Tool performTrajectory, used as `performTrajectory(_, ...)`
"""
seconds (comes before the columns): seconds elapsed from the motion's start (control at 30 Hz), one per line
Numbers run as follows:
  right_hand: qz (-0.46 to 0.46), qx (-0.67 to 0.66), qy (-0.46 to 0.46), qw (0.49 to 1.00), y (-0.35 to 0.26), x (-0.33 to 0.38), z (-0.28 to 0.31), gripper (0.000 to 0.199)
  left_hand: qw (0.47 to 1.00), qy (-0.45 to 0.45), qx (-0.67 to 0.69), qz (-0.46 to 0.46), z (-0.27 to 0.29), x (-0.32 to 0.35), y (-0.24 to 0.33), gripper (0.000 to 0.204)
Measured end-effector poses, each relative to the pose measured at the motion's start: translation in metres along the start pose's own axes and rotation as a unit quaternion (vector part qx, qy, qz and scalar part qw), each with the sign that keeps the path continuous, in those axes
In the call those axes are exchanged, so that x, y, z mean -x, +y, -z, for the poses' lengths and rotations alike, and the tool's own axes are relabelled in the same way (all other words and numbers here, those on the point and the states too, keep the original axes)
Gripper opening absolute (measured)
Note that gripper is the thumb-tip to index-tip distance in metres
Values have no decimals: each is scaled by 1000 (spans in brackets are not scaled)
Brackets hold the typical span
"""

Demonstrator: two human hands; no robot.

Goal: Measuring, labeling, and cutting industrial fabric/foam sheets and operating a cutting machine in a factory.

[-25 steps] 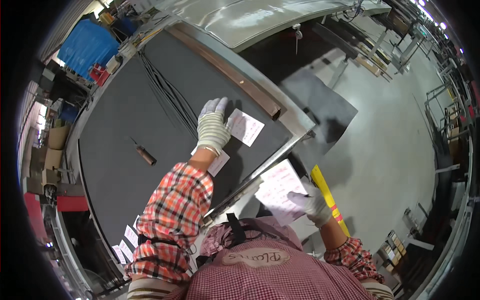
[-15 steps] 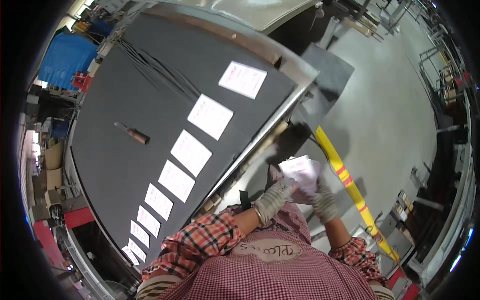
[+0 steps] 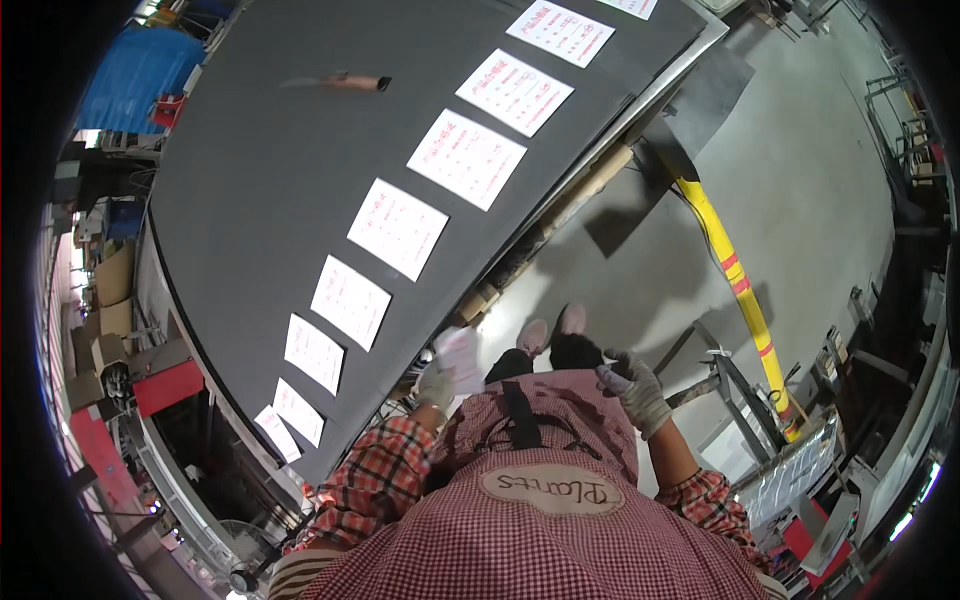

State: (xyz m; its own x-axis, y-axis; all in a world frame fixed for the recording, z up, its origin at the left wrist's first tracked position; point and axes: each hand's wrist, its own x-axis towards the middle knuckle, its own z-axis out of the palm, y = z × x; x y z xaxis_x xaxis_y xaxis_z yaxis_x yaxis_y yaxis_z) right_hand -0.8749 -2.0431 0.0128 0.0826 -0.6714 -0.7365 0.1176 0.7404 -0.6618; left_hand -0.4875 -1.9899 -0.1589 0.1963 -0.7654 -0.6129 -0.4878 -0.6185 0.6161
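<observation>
Your two hands, both gloved. Your left hand (image 3: 434, 386) pinches paper (image 3: 461, 356) at its lower left side; it's blurred, so can't tell if that's one sheet or several. That paper hangs just off the near edge of the surface, left of your legs. Your right hand (image 3: 642, 397) is loosely curled, thumb apart from the fingers, over the right side of your apron (image 3: 530, 485), well apart from the left. Two plaid sleeves (image 3: 375, 465), one per forearm.

Two pink shoes (image 3: 534, 336) on the floor (image 3: 810, 150) between your hands, beyond the apron.

Surface (image 3: 270, 190), dark grey, ahead and to your left: nine white cards (image 3: 467, 158) with red print, in one slanting row along its near edge, lower left to upper right. Top one is cut by the picture's edge. Two at the lower left end sit close together; the others have gaps between.

One knife (image 3: 362, 82) farther in, left of the upper cards, brown handle to the right, blade to the left and blurred.

Right of the surface, one yellow strip (image 3: 737, 272) with red bands slants down past your right hand. One blue tarp (image 3: 140, 80), far upper left.
</observation>
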Motion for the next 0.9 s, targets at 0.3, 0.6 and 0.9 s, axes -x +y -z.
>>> performTrajectory(0.3,32,-31,132,990,73,55,45,38,991,18,86,97,18,-5,6,26)
performTrajectory(0.6,136,333,658,662,158,229,124,53,754,140,-581,-273,-46,-165,43,7)
performTrajectory(0.9,-239,160,798,529,378,364,-12,51,635,14,-693,-342,-70,-203,87,7)
